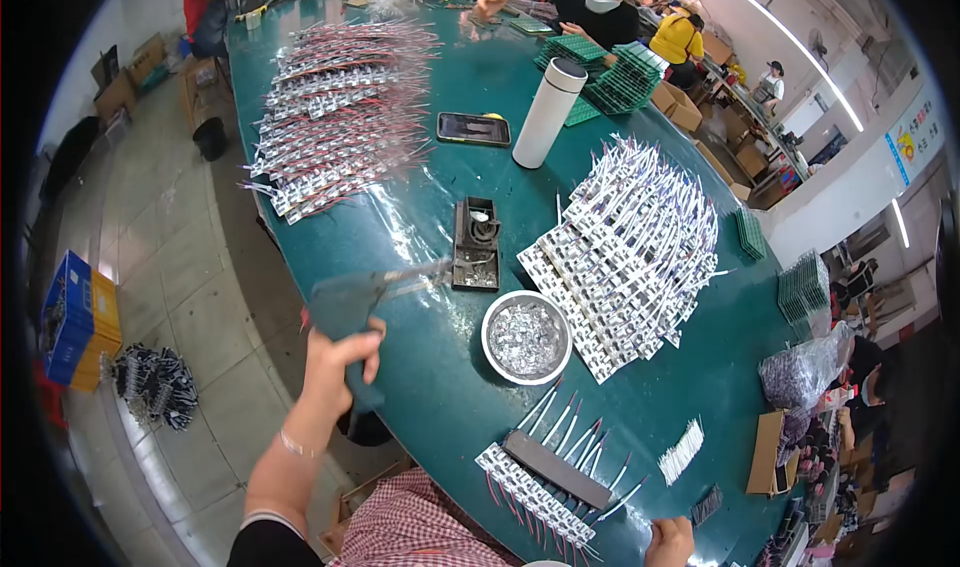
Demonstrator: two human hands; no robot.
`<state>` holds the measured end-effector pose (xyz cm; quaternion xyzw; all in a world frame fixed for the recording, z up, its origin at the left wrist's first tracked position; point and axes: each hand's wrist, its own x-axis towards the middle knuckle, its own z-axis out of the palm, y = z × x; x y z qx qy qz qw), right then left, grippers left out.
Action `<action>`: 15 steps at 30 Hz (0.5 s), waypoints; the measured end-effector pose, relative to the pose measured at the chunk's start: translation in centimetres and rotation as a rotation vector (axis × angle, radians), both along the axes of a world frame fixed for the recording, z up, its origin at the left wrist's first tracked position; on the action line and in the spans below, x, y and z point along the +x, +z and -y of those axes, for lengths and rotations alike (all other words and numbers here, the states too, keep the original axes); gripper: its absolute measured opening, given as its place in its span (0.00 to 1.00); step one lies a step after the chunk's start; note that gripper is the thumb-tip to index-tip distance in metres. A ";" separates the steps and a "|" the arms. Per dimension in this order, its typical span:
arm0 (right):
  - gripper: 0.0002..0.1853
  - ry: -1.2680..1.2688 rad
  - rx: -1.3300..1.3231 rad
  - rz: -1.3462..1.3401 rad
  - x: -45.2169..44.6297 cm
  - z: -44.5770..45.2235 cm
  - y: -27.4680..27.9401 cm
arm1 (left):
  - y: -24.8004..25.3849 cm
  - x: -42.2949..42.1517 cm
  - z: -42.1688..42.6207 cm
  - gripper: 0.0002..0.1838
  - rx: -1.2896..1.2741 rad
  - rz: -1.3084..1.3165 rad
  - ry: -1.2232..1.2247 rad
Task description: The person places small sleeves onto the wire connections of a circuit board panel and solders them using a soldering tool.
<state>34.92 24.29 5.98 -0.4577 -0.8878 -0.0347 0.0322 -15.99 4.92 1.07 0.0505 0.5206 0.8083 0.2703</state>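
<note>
My left hand is closed round the grip of a dark green soldering gun, whose tip points right toward a small black stand. My right hand shows at the bottom edge with its fingers curled; whatever it may hold is hidden. Just left of it lies a strip of small white circuit boards with red and white wires. A dark flat bar rests across those wires. A white-rimmed bowl holding silvery scraps stands beyond the strip.
Wired boards fan out right of the bowl, and red-wired boards lie at far left. A white bottle stands near a phone. Cut white wires lie at right. A masked co-worker sits at the far side.
</note>
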 end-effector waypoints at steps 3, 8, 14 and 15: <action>0.03 -0.015 -0.017 -0.034 -1.0 -0.1 -0.6 | -0.9 -4.8 -2.4 0.15 -0.096 0.100 -0.243; 0.07 -0.057 -0.005 -0.066 0.8 -0.5 -1.8 | -2.5 -7.1 -4.3 0.23 -0.232 0.188 -0.335; 0.11 -0.125 0.057 -0.170 5.4 0.1 -4.0 | 0.1 -9.6 -3.0 0.28 -0.765 -0.092 -0.446; 0.11 -0.124 0.061 -0.245 5.8 -0.3 -4.9 | 0.7 -10.2 -3.2 0.27 -0.922 -0.219 -0.530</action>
